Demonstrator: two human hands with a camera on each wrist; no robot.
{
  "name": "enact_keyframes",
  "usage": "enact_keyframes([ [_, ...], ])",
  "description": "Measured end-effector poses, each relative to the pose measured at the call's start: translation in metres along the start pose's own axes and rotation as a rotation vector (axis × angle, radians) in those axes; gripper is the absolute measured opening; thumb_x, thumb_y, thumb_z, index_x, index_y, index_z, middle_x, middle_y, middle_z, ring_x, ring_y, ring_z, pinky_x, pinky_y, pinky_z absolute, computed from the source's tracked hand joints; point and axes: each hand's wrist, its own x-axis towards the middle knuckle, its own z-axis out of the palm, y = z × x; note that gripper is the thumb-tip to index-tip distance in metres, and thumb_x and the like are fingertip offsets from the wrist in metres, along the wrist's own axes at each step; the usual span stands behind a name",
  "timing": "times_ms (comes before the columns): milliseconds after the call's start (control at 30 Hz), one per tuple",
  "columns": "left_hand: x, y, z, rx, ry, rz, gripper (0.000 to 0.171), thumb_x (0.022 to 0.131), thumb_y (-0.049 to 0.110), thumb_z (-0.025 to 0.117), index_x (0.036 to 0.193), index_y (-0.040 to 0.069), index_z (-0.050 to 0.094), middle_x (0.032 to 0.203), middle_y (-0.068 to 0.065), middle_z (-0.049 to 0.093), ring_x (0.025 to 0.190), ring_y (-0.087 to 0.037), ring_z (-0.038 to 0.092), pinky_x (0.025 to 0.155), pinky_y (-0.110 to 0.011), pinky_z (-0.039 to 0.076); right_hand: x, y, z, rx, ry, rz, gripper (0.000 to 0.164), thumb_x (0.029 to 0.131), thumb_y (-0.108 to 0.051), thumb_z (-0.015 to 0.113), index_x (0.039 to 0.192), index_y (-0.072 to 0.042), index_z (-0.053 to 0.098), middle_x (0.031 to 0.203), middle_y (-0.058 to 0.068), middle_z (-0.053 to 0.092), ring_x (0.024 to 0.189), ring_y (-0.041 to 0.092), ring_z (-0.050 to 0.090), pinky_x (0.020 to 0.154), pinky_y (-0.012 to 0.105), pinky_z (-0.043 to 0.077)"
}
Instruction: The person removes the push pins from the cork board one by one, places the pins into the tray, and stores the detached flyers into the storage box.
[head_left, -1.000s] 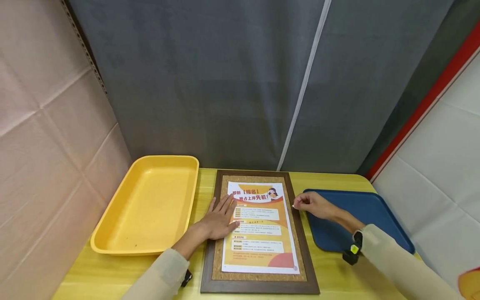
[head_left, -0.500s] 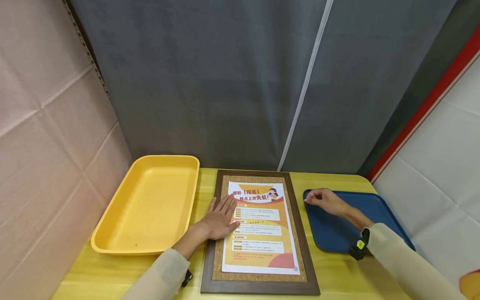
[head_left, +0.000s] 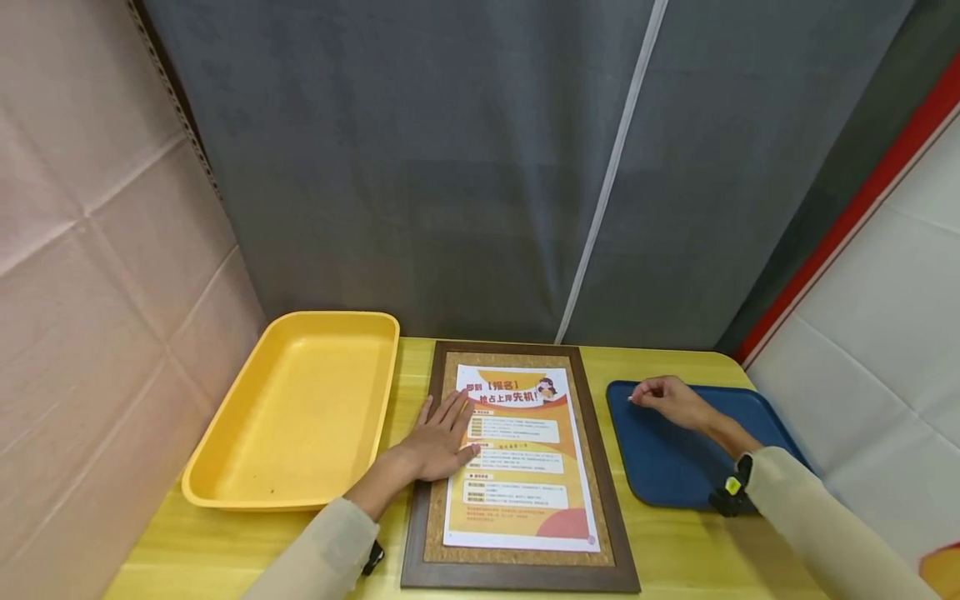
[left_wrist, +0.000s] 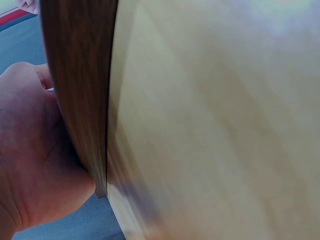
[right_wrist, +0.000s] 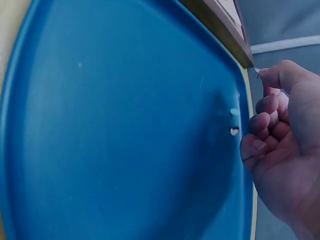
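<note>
A printed orange-and-white poster (head_left: 517, 500) lies on a cork board with a dark wooden frame (head_left: 517, 575). My left hand (head_left: 437, 442) rests on the board's left side, fingers spread and fairly straight over the poster's left edge. The left wrist view shows that hand's palm side (left_wrist: 40, 150) against the frame. Over the far left part of a blue tray (head_left: 660, 475), my right hand (head_left: 678, 406) pinches a small pale thumbtack (right_wrist: 257, 71) between thumb and index finger. On the tray in the right wrist view lie a greenish thumbtack (right_wrist: 234, 112) and a pale one (right_wrist: 234, 131).
A deep yellow tray (head_left: 315, 417) stands left of the board, with a tiny dark speck on its floor. The wood-grain table (head_left: 202, 558) ends at a grey curtain (head_left: 420, 167) behind. Light panels flank both sides.
My right hand has moved rightward from the frame's right edge to over the blue tray, with the thumbtack still pinched. The left hand and the poster have stayed in place.
</note>
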Motion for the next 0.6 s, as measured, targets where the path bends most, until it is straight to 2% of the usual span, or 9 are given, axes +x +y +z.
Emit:
enact_keyframes([
  [200,0.000,0.001,-0.001,0.004,0.000,-0.002,0.082,0.113,0.056,0.033,0.170,0.005,0.007,0.178,-0.013,-0.008,0.165,-0.033,-0.006,0.128,-0.062,-0.006,-0.001,0.011,-0.003,-0.047,0.041,0.038,0.017,0.107,-0.004,0.060,0.105,0.007,0.073,0.107,0.018,0.074,0.091,0.005,0.063,0.079,0.021,0.054],
  [367,0.000,0.001,-0.001,0.005,-0.001,0.002,0.082,0.112,0.056,0.034,0.171,0.005,0.006,0.178,-0.014,-0.007,0.165,-0.034,-0.005,0.128,-0.062,-0.007,-0.001,0.018,-0.002,-0.093,0.065,0.079,0.017,0.107,-0.005,0.061,0.104,0.007,0.073,0.105,0.016,0.074,0.086,0.007,0.059,0.075,0.023,0.052],
  [600,0.003,-0.005,0.006,0.015,0.007,0.005,0.083,0.112,0.058,0.032,0.171,0.007,0.004,0.178,-0.012,-0.010,0.165,-0.031,-0.006,0.128,-0.062,-0.007,-0.002,0.019,0.001,-0.102,0.084,0.089,0.014,0.105,-0.005,0.063,0.103,0.004,0.074,0.102,0.014,0.073,0.085,0.011,0.058,0.074,0.023,0.050],
])
